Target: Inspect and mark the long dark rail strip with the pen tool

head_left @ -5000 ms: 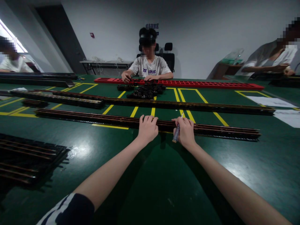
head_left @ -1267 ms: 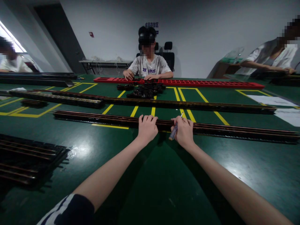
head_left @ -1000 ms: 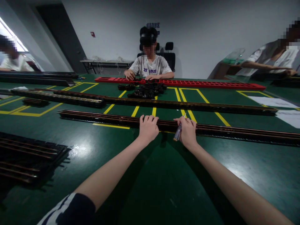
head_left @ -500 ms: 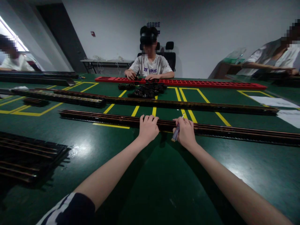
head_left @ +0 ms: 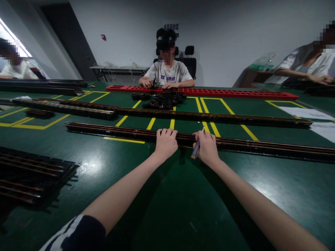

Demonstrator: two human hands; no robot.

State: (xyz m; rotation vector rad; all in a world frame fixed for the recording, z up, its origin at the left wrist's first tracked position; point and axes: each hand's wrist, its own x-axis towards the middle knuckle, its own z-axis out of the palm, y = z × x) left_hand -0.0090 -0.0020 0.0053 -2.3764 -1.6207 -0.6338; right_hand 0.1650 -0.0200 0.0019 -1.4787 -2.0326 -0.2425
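Observation:
A long black rail with copper-coloured strips lies across the table in front of me. My left hand rests over it with bent fingers gripping its far side. A short way to the right, my right hand is closed around a small screwdriver-like tool. This tool has a grey-purple handle pointing toward me and a thin metal tip pointing away. The fingers of that hand also touch the rail. Part of the rail is hidden under both hands.
Behind lies another long black rail, with a pile of black parts and a red slotted tray beyond. A co-worker sits opposite; others sit left and right. More black rails are stacked at near left.
My hands, the rail and the tool stay almost still. At the right, the co-worker's hands have shifted slightly.

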